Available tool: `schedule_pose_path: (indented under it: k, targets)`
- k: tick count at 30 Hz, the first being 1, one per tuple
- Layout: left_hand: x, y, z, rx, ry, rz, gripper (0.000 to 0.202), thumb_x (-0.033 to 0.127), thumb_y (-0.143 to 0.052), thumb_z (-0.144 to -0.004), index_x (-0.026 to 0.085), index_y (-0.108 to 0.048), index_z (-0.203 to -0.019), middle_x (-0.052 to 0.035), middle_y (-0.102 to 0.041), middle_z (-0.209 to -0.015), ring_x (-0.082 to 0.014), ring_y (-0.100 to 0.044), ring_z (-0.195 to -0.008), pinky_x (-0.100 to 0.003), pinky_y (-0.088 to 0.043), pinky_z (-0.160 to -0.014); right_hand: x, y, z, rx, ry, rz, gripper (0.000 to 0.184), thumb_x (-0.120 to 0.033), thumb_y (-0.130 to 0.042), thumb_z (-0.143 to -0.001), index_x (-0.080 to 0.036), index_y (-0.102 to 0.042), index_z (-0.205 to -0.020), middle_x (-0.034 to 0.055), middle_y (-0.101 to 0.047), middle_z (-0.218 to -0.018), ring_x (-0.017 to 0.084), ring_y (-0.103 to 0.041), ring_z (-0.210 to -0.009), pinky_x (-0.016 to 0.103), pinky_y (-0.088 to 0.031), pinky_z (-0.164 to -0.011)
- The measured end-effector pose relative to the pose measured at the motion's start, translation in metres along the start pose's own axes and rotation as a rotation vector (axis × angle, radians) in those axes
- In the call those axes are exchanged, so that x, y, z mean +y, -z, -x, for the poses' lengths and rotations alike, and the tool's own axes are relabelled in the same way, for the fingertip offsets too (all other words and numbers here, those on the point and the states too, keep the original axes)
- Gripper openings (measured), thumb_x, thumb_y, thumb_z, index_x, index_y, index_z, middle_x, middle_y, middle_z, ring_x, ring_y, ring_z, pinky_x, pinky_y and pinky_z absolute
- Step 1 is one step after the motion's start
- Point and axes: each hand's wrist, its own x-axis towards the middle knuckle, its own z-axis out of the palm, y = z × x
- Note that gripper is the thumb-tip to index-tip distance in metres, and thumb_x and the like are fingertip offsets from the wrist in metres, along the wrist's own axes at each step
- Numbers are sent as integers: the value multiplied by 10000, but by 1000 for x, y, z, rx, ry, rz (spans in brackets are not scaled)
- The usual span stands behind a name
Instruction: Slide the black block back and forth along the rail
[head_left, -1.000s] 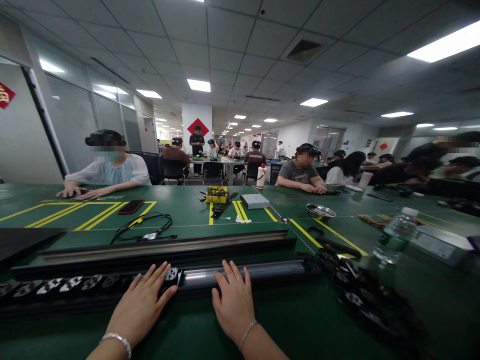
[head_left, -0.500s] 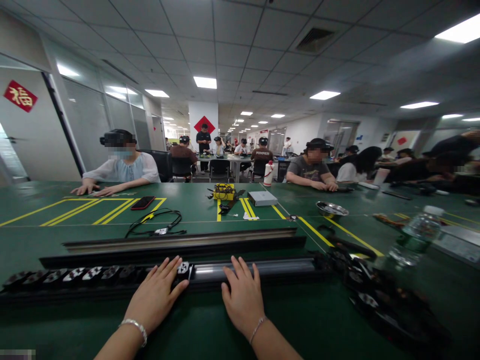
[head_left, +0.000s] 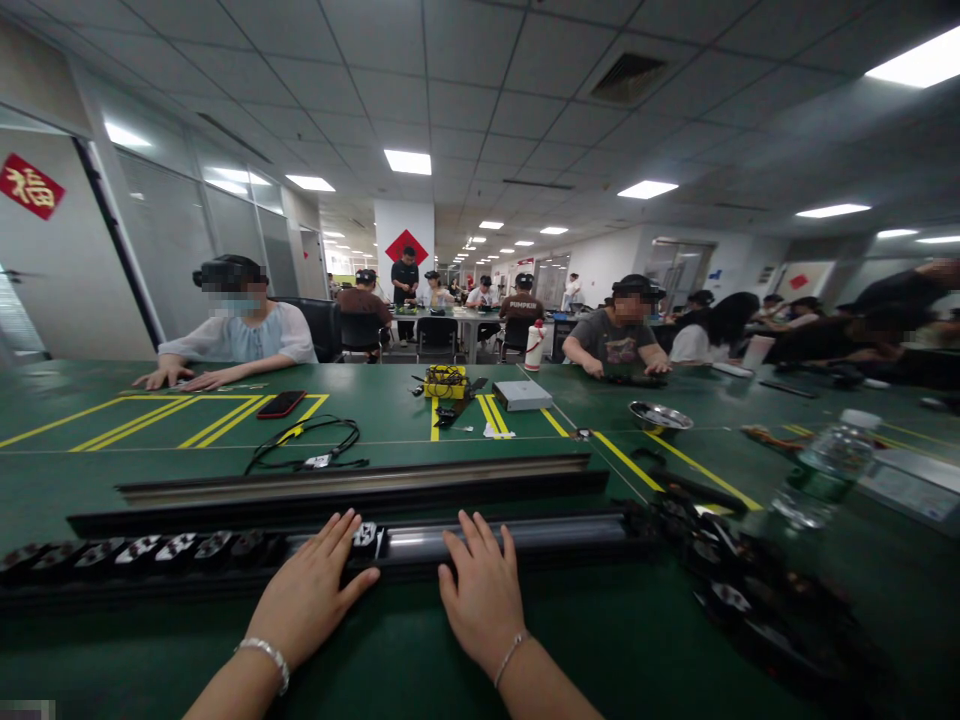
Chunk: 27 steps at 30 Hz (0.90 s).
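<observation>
A long black channel (head_left: 577,537) with a shiny inner strip lies across the green table in front of me. Several black socket modules (head_left: 176,547) with pale faces sit in a row along its left part. My left hand (head_left: 315,570) rests over the channel with fingers stretched out, beside a single socket module (head_left: 366,538) near the middle. To its right, my right hand (head_left: 484,585) lies with fingers spread on the bare shiny stretch. Neither hand is wrapped round anything. What lies under the left palm is hidden.
Behind the channel lies a second long black rail (head_left: 360,487). A dark heap of modules and wires (head_left: 750,590) is at the right, with a water bottle (head_left: 829,465) and metal bowl (head_left: 660,416) beyond. Farther back are a phone (head_left: 281,404), a cable (head_left: 337,440) and seated people.
My hands stay in nearly the same place on the channel. The view has shifted slightly. Across the table at right, a person's hands have moved apart over a dark object.
</observation>
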Motion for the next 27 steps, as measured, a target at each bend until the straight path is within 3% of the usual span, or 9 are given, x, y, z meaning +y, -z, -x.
schedule_pose_path:
  k: [13,19,24,27]
  targets:
    - [1,-1,0,10,13,10,762,655,-345,-723,143,-365,-1286,-72,-366,-1365,-231,-310,-1265,-405,-320,-1037,-1,0,-1,3,3,-4,317,-389,-387,-846,-297,-523,-1117,12,-386,-1351,193,-264,-1263,445,-53,-1038]
    - [-4,-6,-1,78,8,55,725,616,-378,-726,119,-419,-1253,-81,-439,-1319,-226,-357,-1240,-399,-337,-1028,-3,4,0,-11,-1,-16,325,-401,-383,-846,-289,-524,-1117,15,-383,-1352,193,-251,-1269,443,-59,-1042]
    - [-6,-6,-2,139,146,138,659,548,-319,-771,131,-386,-1277,-79,-458,-1305,-225,-387,-1219,-397,-367,-1000,-5,5,1,-28,-16,9,338,-411,-365,-850,-295,-520,-1128,10,-370,-1361,195,-248,-1271,454,-81,-1040]
    - [-5,-3,-2,93,252,182,638,538,-328,-776,203,-314,-1319,-61,-522,-1250,-246,-479,-1140,-419,-431,-928,-6,6,1,-25,-19,5,333,-412,-373,-847,-299,-522,-1123,8,-373,-1359,191,-248,-1272,455,-88,-1041]
